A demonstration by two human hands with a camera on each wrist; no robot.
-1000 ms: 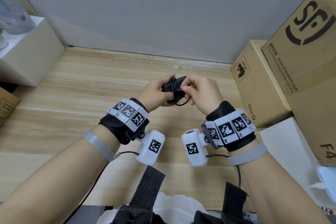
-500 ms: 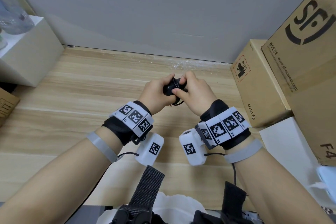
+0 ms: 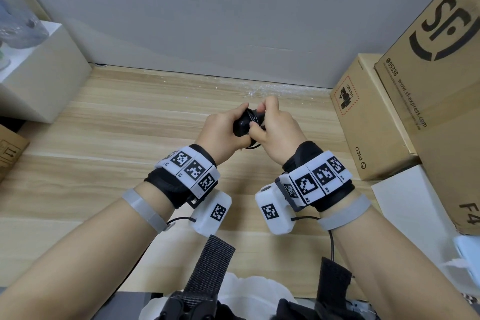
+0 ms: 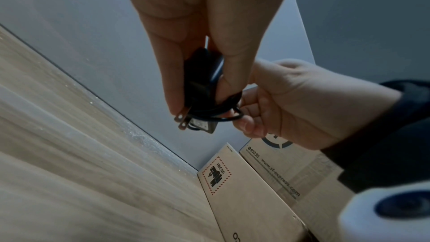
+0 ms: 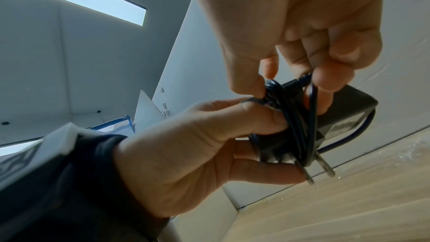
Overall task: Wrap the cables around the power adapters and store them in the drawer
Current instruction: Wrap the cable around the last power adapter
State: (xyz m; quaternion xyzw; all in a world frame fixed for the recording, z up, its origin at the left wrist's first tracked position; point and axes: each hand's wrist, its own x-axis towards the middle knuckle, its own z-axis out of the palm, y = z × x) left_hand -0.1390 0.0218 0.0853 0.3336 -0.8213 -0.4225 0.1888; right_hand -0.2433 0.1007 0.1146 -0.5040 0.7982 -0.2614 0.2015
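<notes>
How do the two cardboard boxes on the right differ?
The SF box is the bigger one and stands taller; the Pico box is smaller and sits lower, against its left side. The SF box carries a large black logo and a web address, while the Pico box has a red dashed hazard label and a small brand mark. Both are plain brown cardboard standing by the wall.

A light wooden desktop (image 3: 109, 143) meets a grey wall. A white box (image 3: 44, 78) sits at its far left, and two brown cardboard boxes (image 3: 368, 122) stand along its right side.
</notes>
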